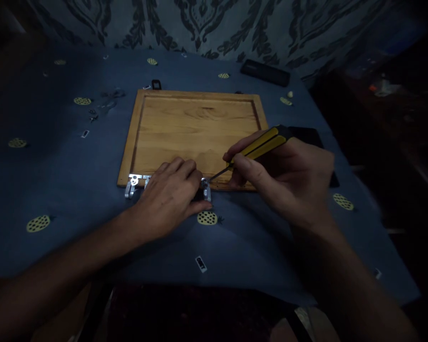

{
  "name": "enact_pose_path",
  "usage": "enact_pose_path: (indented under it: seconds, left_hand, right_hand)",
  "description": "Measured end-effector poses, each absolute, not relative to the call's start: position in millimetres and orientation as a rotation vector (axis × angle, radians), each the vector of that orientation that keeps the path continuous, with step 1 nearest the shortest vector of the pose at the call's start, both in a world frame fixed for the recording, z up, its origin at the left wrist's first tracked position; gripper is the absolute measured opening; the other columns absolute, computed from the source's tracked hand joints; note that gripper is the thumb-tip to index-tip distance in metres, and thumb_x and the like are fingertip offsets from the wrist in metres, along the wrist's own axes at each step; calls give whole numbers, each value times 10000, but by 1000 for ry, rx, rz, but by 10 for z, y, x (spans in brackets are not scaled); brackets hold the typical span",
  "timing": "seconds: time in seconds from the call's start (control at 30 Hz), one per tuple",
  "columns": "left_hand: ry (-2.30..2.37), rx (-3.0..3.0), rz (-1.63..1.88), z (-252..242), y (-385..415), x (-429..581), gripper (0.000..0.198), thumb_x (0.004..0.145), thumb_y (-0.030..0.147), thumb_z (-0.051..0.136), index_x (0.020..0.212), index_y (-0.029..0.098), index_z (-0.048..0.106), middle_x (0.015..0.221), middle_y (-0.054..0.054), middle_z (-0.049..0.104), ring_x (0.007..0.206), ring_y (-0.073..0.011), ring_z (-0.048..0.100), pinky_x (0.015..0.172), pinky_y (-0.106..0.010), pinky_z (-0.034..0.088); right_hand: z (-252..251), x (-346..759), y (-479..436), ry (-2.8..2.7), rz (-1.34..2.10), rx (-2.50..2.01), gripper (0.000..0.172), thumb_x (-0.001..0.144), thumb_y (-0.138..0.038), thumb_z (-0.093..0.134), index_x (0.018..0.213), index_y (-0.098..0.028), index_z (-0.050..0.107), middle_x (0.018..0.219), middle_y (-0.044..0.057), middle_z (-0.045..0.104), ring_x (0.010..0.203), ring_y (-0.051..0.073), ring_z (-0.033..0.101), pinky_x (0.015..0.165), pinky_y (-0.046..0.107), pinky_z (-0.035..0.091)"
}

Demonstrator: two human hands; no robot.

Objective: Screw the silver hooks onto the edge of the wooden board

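A wooden panel with a recessed middle lies flat on a table under a blue cloth. A silver metal bracket runs along the panel's near edge. My left hand lies over that bracket, fingers curled and pressing it down. My right hand grips a screwdriver with a yellow and black handle. Its thin shaft slants down to the left, and the tip meets the bracket's right end, just beside my left fingertips.
A dark flat remote-like object lies at the far right of the table. Small metal parts sit left of the panel. A small black item rests at the panel's far edge. Patterned fabric hangs behind. The table's right edge drops into darkness.
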State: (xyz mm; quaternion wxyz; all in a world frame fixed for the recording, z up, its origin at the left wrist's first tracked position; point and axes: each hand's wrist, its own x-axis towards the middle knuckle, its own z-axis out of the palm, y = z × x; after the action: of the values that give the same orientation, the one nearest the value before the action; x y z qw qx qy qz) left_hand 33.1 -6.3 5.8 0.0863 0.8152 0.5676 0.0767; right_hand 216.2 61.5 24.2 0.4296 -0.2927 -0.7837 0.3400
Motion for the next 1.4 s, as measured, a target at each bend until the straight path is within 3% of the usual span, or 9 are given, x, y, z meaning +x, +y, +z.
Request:
enact_pose_path:
  seconds: [0.23,0.43,0.67,0.83,1.1,1.4]
  left_hand:
    - [1686,2404,233,56,-72,329,399,912,461,730,1079,104,667,1091,-111,645,1069,-300,590,921,-437,502]
    - [1703,2362,462,115,-125,271,634,846,558,772,1265,122,581,1166,-116,650,1072,-289,616,893,-414,525]
    - [1684,2246,495,239,-57,47,655,813,636,768,1208,135,619,1126,-80,677,1067,-272,640,888,-398,521]
    - [1643,2256,419,201,-67,64,535,815,582,792,1101,152,654,1094,-64,662,1037,-269,601,822,-380,498]
    - [1609,2361,455,78,-78,191,532,826,526,803,1163,139,662,1172,-95,637,1146,-293,535,964,-424,473]
    - [1607,2393,452,-3,-53,226,422,858,455,793,1106,127,698,1097,-83,640,1107,-280,524,961,-418,453]
  right_hand:
    - [212,2186,645,-1973,855,-693,117,877,-333,778,888,-236,713,738,-39,698,529,115,663,500,250,543]
    - [198,2174,658,-1947,890,-674,116,858,-311,802,888,-241,714,695,-50,680,527,116,661,502,247,526]
    - [200,2170,667,-1966,887,-620,111,892,-311,774,889,-226,702,661,-60,667,526,105,662,532,240,524]
    - [184,2172,649,-1937,929,-686,150,896,-357,767,899,-219,708,705,-43,668,551,107,662,534,249,517]
    - [178,2171,676,-1949,942,-660,110,894,-331,767,894,-245,699,721,-40,677,551,120,658,549,272,549]
    - [187,2172,682,-1949,940,-649,158,902,-375,759,878,-240,681,697,-48,657,544,111,647,525,257,520]
